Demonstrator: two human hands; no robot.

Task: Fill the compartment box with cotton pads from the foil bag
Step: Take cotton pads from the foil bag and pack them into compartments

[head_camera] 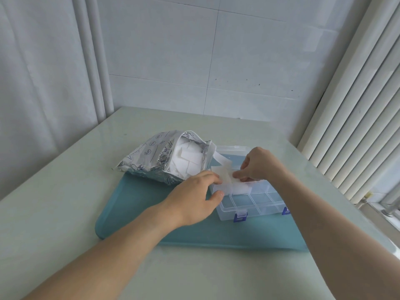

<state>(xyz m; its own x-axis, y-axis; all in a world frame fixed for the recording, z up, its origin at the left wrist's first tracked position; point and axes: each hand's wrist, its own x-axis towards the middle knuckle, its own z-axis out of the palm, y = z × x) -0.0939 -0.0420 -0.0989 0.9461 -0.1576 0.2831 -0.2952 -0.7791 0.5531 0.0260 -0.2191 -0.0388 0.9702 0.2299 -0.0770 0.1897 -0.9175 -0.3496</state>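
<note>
A silver foil bag lies open on its side at the back left of a teal mat, with white cotton pads showing in its mouth. A clear plastic compartment box with blue latches sits open to its right, its lid laid back behind it. Over the box's back-left compartments I hold a white cotton pad. My left hand pinches its left edge, with the thumb on the box's left rim. My right hand pinches the pad's right edge from above. The front compartments look empty.
The mat lies on a pale green table that meets a tiled wall behind. White vertical blinds and a window sill stand at the right. A loose strip of white pad lies across the box's lid.
</note>
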